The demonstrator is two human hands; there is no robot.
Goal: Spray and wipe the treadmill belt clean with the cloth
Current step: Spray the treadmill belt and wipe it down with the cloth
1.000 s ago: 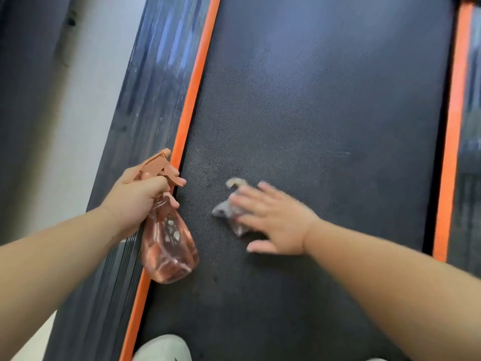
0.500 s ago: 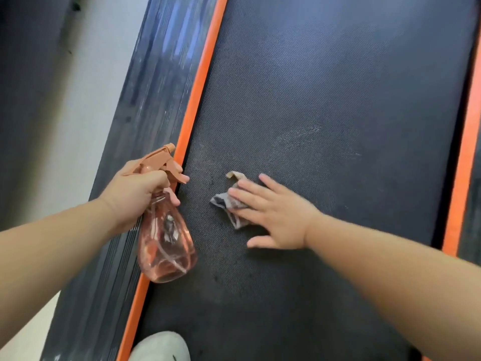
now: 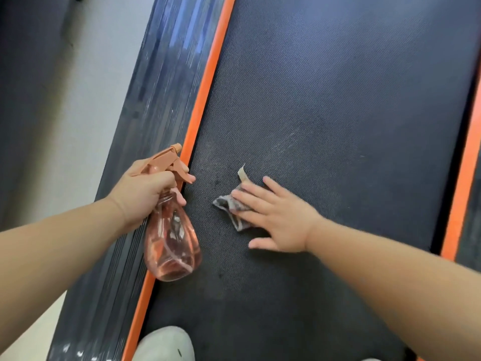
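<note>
The grey cloth (image 3: 229, 207) lies crumpled on the black treadmill belt (image 3: 338, 100), left of the belt's middle and near its left edge, one pale corner poking out past my fingertips. My right hand (image 3: 276, 220) presses flat on it, fingers straight and spread, thumb out to the side on the bare belt. Pale, dull smears mark the textured belt around and beyond the cloth. My left hand (image 3: 145, 194) grips the neck of a clear pink spray bottle (image 3: 171, 246), fingers curled round it just under the orange trigger head; I cannot tell whether a finger is on the trigger. The bottle hangs tilted, its body over the left orange strip (image 3: 205, 82) that borders the belt and its nozzle pointing up the treadmill. Outside that strip runs the dark ribbed side rail (image 3: 156, 100), then pale floor (image 3: 86, 100). A second orange strip (image 3: 466, 178) edges the belt on the right. A white shoe toe (image 3: 164, 345) shows at the bottom edge, on the belt beside the left strip.
</note>
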